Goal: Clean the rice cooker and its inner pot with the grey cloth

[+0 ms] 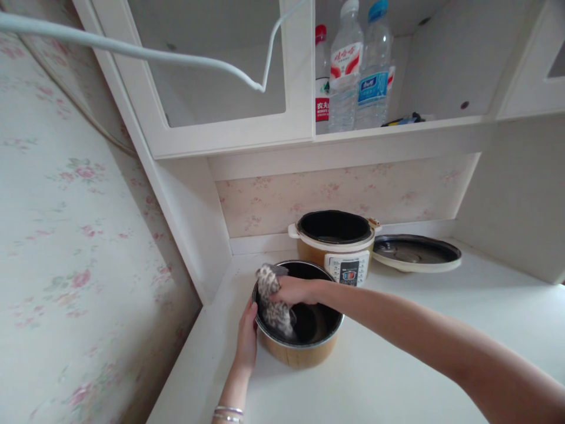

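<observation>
A round inner pot (304,353), dark inside and golden outside, stands on the white counter. My left hand (247,335) grips its left rim, with the thumb at the edge and the other fingers hidden behind the wall. Reaching in from the right, my right hand (293,290) is closed on a grey-and-white patterned cloth (276,306). The cloth hangs over the pot's left inner side, partly above the rim. Right behind the pot sits a pressure cooker body (311,250) with a white control panel, its top uncovered.
The cooker's round lid (415,253) lies upside down to the right of the body. Overhead, an open cabinet (260,132) holds several plastic bottles (346,70). A white wire (176,56) crosses the upper left, and a flowered wall (79,235) bounds the left side.
</observation>
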The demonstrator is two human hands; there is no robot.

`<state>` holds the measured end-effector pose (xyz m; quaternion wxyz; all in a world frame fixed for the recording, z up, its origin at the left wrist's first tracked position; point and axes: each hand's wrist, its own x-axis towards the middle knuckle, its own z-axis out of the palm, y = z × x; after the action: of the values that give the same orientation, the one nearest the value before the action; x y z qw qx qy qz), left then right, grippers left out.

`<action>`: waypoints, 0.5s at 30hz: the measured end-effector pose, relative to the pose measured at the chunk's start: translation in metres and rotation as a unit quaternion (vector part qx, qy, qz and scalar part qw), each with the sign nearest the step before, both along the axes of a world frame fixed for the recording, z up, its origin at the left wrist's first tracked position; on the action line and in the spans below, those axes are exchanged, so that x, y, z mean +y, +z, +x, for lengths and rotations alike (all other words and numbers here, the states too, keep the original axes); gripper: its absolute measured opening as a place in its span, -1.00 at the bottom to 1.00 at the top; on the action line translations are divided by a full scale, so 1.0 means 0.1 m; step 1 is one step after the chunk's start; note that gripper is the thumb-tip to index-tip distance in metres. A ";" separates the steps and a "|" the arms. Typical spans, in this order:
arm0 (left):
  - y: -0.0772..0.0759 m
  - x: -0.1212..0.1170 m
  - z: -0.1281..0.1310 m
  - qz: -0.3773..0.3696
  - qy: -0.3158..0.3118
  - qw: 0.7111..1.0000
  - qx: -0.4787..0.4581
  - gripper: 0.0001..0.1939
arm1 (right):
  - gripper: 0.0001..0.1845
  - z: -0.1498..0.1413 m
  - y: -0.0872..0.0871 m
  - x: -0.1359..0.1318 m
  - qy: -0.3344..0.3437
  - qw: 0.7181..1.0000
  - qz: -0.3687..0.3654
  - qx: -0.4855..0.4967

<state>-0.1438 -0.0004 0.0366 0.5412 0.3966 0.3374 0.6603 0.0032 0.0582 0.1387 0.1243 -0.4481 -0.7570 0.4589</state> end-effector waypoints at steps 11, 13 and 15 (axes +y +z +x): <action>0.01 -0.02 0.00 0.007 0.006 1.000 0.016 -0.51 | -0.81 0.14 -0.11 0.09 0.219 0.873 0.230 -0.370; 0.00 -0.01 -0.01 0.006 0.004 1.000 0.016 -0.52 | -0.81 0.11 -0.17 0.04 0.234 0.863 0.294 -0.339; -0.02 0.01 -0.02 0.004 0.004 1.000 0.012 -0.55 | -0.78 0.10 -0.21 0.01 0.274 0.854 0.328 -0.296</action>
<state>-0.1461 0.0007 0.0346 0.5330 0.4057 0.3424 0.6588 0.0131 0.0589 0.1172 -0.0973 -0.2705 -0.9567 0.0452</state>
